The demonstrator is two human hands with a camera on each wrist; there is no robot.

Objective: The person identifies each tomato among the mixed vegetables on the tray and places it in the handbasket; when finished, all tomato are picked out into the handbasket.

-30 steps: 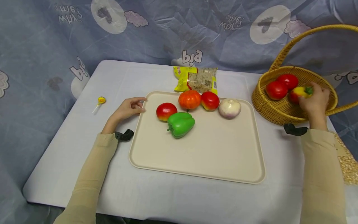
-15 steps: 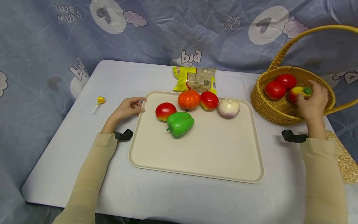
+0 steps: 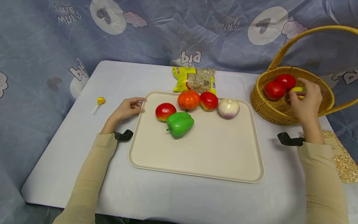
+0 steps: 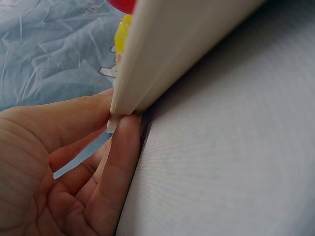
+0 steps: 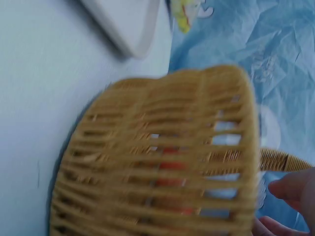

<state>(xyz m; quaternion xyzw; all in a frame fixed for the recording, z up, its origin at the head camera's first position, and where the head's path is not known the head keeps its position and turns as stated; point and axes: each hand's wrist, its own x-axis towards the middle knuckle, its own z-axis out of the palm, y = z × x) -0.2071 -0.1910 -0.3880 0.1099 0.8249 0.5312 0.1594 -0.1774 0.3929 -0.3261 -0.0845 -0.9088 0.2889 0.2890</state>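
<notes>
My left hand [image 3: 127,109] pinches the left rim of a beige tray [image 3: 195,155]; the left wrist view shows thumb and fingers on either side of the tray's edge [image 4: 162,54]. Inside a wicker basket [image 3: 268,110] at the right, my right hand [image 3: 307,99] has thumb and fingers about a yellow-and-red fruit or vegetable [image 3: 297,89], mostly covered by the hand. Two red tomatoes [image 3: 275,90] lie beside it. In the right wrist view the basket wall [image 5: 162,147] hides what the right hand [image 5: 293,196] holds.
On the tray lie a green bell pepper [image 3: 180,124], an orange pumpkin [image 3: 188,99], two red-and-yellow fruits [image 3: 165,112] and a whitish-purple onion [image 3: 228,108]. Behind it is a yellow bag [image 3: 195,79]. A lollipop [image 3: 100,101] lies left; a corn-kernel bag [image 3: 345,165] lies right. The basket handle [image 3: 293,40] arches high.
My right hand has shifted left inside the basket and now covers most of the yellow-and-red piece, whose green end was visible before. The left hand stays on the tray rim.
</notes>
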